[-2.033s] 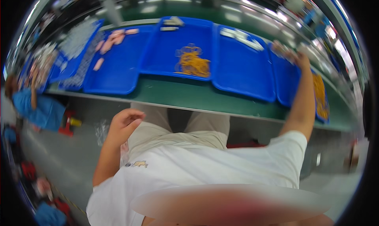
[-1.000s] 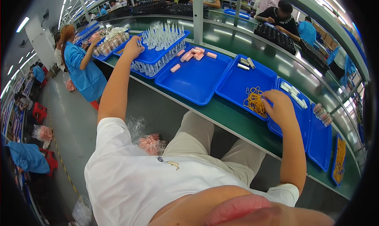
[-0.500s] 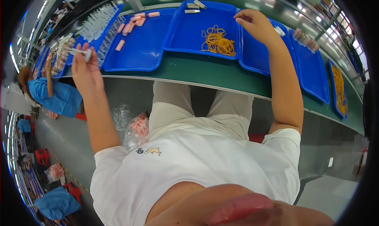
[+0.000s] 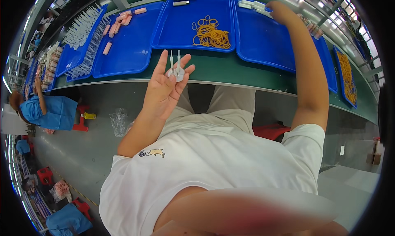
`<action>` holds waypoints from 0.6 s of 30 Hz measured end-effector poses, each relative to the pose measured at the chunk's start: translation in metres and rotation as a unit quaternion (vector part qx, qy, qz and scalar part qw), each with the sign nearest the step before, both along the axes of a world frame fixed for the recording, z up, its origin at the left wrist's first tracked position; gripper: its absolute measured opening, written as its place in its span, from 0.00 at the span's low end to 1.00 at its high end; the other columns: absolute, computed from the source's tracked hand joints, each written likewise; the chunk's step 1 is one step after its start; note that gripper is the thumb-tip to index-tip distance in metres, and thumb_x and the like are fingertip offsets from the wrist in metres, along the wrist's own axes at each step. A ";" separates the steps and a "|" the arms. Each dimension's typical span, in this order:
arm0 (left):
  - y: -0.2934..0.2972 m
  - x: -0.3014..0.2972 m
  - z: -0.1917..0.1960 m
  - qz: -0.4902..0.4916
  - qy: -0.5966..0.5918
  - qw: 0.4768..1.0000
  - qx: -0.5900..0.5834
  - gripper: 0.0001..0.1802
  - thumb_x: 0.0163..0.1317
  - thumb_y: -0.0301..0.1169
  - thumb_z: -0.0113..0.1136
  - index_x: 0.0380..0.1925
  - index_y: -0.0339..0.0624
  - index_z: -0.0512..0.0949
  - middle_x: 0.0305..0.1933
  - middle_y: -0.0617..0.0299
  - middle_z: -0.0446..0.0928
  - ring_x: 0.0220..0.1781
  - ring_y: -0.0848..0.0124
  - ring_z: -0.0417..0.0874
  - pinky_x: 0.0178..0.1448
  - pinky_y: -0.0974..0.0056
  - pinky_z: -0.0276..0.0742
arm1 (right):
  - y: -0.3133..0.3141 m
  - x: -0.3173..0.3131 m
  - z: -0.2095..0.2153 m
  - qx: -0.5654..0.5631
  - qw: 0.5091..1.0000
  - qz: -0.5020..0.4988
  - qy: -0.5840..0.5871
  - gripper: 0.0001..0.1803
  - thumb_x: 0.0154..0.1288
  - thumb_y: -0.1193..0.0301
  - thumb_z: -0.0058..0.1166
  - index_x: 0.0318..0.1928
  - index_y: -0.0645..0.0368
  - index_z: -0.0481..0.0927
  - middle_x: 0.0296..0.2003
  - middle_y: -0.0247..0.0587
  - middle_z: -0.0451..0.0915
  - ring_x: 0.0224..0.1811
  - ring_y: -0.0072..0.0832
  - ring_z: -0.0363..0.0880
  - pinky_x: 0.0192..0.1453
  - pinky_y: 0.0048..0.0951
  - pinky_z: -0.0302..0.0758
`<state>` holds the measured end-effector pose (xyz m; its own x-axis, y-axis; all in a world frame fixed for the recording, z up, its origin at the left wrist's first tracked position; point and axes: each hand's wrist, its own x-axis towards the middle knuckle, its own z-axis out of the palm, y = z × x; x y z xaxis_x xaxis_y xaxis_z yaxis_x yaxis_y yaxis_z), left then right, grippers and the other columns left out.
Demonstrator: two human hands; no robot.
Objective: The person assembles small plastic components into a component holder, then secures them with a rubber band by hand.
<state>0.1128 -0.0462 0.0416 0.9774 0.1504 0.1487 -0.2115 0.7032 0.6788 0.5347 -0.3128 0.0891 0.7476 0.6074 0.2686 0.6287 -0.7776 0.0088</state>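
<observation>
My left hand (image 4: pixel 164 85) is raised in front of the table's near edge. Its fingers pinch a white plastic part (image 4: pixel 176 74) with a round base and two thin upright prongs. At the far right, my right hand (image 4: pixel 283 13) reaches down at the back edge of a blue tray (image 4: pixel 263 40). Beside its fingertips lie several white oblong pieces (image 4: pixel 257 7). Those fingers are partly hidden, so whether they grip a piece does not show.
A middle tray (image 4: pixel 173 28) holds yellow rubber bands (image 4: pixel 212 35) and metallic oblong pieces (image 4: pixel 181 3). Pink cylinders (image 4: pixel 117 25) lie in the tray left of it. Further left are stacked trays of white pronged parts (image 4: pixel 84 28). A co-worker in blue (image 4: pixel 51 112) sits at left.
My left hand has come from the left trays to the middle, bringing the white plastic part. My right hand has moved right, from above the tray's left edge to the white pieces.
</observation>
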 end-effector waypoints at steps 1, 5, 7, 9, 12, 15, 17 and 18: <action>-0.001 0.001 -0.004 0.000 0.000 1.000 0.000 0.38 0.65 0.26 0.59 0.72 0.47 0.52 0.71 0.40 0.57 0.68 0.57 0.70 0.66 0.67 0.75 | 0.005 0.001 -0.006 -0.012 0.999 0.034 0.006 0.21 0.62 0.70 0.58 0.55 0.60 0.78 0.47 0.50 0.81 0.49 0.43 0.80 0.55 0.40 0.75; 0.002 0.006 -0.024 0.090 -0.015 0.996 0.000 0.33 0.62 0.25 0.63 0.65 0.42 0.60 0.67 0.42 0.64 0.65 0.54 0.73 0.64 0.64 0.77 | 0.027 -0.018 -0.011 0.001 0.999 0.000 0.054 0.20 0.58 0.67 0.64 0.51 0.58 0.79 0.49 0.50 0.80 0.52 0.46 0.79 0.56 0.40 0.75; 0.004 0.005 -0.030 0.106 -0.011 0.994 -0.005 0.29 0.61 0.26 0.65 0.62 0.40 0.66 0.65 0.44 0.68 0.64 0.54 0.74 0.64 0.64 0.78 | 0.027 -0.017 -0.018 0.018 1.000 0.004 0.014 0.16 0.58 0.67 0.64 0.46 0.58 0.79 0.47 0.50 0.81 0.50 0.46 0.79 0.53 0.41 0.75; 0.005 0.002 -0.034 0.124 -0.028 0.992 0.009 0.24 0.60 0.27 0.66 0.56 0.39 0.72 0.59 0.48 0.74 0.62 0.54 0.76 0.62 0.64 0.79 | 0.033 -0.004 -0.016 0.043 0.996 0.002 -0.073 0.15 0.58 0.67 0.64 0.44 0.57 0.78 0.46 0.50 0.81 0.50 0.47 0.79 0.52 0.42 0.75; 0.005 0.000 -0.032 0.117 -0.010 0.993 -0.017 0.23 0.60 0.26 0.66 0.55 0.38 0.74 0.56 0.50 0.76 0.61 0.54 0.77 0.61 0.63 0.80 | 0.034 0.009 -0.029 0.051 0.994 0.073 -0.061 0.14 0.58 0.72 0.62 0.44 0.59 0.75 0.42 0.52 0.79 0.47 0.48 0.78 0.52 0.41 0.74; 0.006 -0.001 -0.032 0.125 -0.020 0.992 0.001 0.22 0.61 0.26 0.65 0.56 0.38 0.74 0.57 0.50 0.76 0.61 0.54 0.77 0.60 0.63 0.81 | 0.036 0.007 -0.038 0.052 0.996 0.075 0.023 0.16 0.59 0.75 0.60 0.49 0.56 0.76 0.39 0.47 0.80 0.45 0.41 0.80 0.51 0.39 0.75; 0.004 -0.002 -0.025 0.121 -0.030 0.992 0.017 0.22 0.62 0.25 0.64 0.56 0.38 0.74 0.56 0.50 0.77 0.60 0.54 0.78 0.59 0.63 0.81 | 0.002 0.022 -0.031 0.056 0.994 0.094 0.033 0.22 0.59 0.76 0.59 0.56 0.54 0.75 0.35 0.42 0.79 0.41 0.35 0.79 0.48 0.37 0.75; 0.005 -0.003 -0.024 0.120 -0.028 0.992 0.022 0.22 0.62 0.25 0.64 0.56 0.38 0.74 0.56 0.49 0.77 0.60 0.54 0.79 0.59 0.63 0.80 | -0.006 0.020 -0.030 0.080 0.988 0.132 0.023 0.24 0.60 0.76 0.58 0.58 0.52 0.74 0.36 0.40 0.79 0.40 0.32 0.79 0.46 0.34 0.75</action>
